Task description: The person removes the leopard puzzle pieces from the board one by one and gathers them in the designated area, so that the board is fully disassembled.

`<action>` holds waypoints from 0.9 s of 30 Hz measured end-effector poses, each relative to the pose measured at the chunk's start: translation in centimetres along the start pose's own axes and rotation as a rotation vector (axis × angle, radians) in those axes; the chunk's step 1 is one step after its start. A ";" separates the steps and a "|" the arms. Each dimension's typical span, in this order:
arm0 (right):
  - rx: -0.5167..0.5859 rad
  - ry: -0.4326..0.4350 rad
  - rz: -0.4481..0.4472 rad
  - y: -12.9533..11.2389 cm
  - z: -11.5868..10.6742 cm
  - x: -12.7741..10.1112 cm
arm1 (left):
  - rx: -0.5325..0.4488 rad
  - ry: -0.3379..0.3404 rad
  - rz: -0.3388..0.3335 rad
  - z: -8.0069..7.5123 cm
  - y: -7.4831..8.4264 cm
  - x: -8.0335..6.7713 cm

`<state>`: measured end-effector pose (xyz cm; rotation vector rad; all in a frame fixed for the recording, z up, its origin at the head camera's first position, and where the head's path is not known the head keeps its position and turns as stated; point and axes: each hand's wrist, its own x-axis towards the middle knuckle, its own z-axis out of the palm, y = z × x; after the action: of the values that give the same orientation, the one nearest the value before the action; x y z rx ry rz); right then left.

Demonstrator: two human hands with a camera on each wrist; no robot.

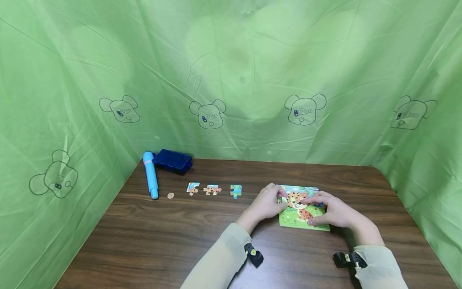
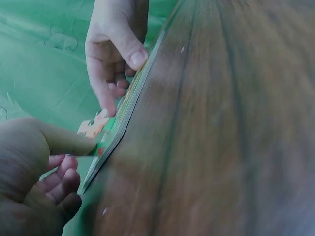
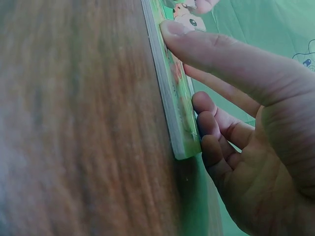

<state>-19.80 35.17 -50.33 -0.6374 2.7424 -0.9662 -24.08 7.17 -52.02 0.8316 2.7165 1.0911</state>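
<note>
A jigsaw puzzle board [image 1: 288,220] with a spotted leopard cub on green grass lies on the right part of the table. At its left side, my left hand [image 1: 265,202] pinches a jigsaw piece [image 2: 94,127] between thumb and finger. In the left wrist view that piece stands tilted above the board's surface. Over the board's right side is my right hand [image 1: 337,212], thumb on the lower picture and index finger stretched to the cub's face. The right wrist view shows the thumb [image 3: 184,42] on the board and other fingers bent near its edge.
Three loose jigsaw pieces [image 1: 193,188] lie in a row left of the board. Further left are a small round disc [image 1: 171,195], a light blue tube [image 1: 150,176] and a dark blue case [image 1: 172,161]. Green curtains [image 1: 231,132] surround the table.
</note>
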 end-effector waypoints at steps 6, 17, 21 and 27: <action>0.002 0.007 0.005 0.1 0.1 0.0 | -0.004 -0.007 0.035 -0.2 -0.2 0.0; 0.019 0.015 -0.015 0.1 0.0 0.1 | -0.075 -0.030 0.071 -0.8 0.0 -0.2; 0.026 0.010 -0.006 0.0 -0.1 0.0 | -0.087 -0.001 0.083 -1.5 0.3 -0.4; 0.009 0.020 -0.013 -0.1 -0.2 -0.3 | -0.153 0.054 0.077 -4.3 1.1 -1.0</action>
<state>-19.55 35.36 -50.07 -0.6491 2.7529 -0.9917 -23.95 4.67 -48.27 0.9020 2.6216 1.3363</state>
